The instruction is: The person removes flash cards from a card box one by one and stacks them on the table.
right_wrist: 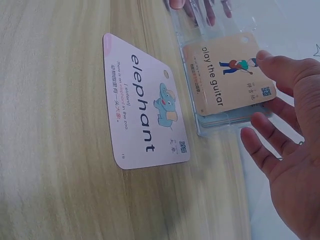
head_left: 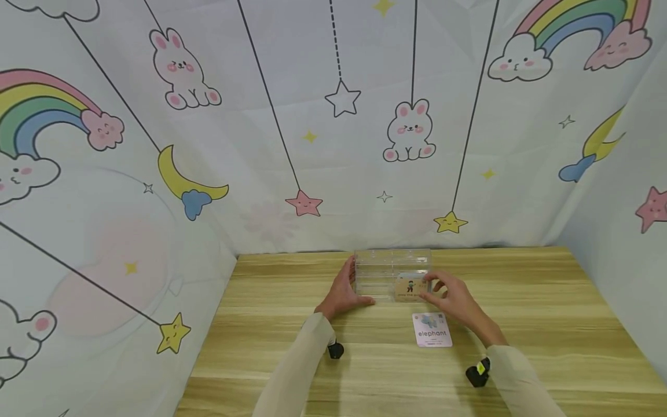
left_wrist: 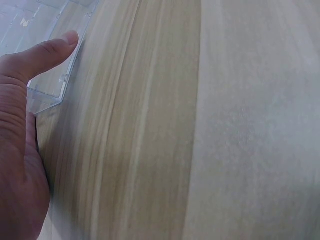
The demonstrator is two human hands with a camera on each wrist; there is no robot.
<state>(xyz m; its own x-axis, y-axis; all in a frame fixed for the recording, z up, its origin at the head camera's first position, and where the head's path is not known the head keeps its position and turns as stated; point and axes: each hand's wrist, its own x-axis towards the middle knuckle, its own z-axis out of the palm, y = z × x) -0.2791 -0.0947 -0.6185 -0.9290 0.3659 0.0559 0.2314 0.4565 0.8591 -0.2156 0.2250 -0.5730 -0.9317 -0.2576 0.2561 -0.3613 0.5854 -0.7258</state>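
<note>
A clear plastic box (head_left: 374,272) with stepped compartments stands toward the back of the table. My left hand (head_left: 346,292) holds its left side, thumb along the front edge and fingers at the side wall. In the box's right compartment leans a "play the guitar" card (right_wrist: 230,72), tan with a guitar player drawn on it, in front of several other cards. My right hand (head_left: 452,298) pinches this card at its edge, one digit on its face and another behind. An "elephant" card (right_wrist: 145,107), pale pink, lies face up on the table in front of the box.
The wood-grain table (head_left: 281,284) backs onto a white cloth wall (head_left: 359,162) printed with rabbits, stars and rainbows. Similar cloth hangs at both sides. Each wrist wears a small black camera.
</note>
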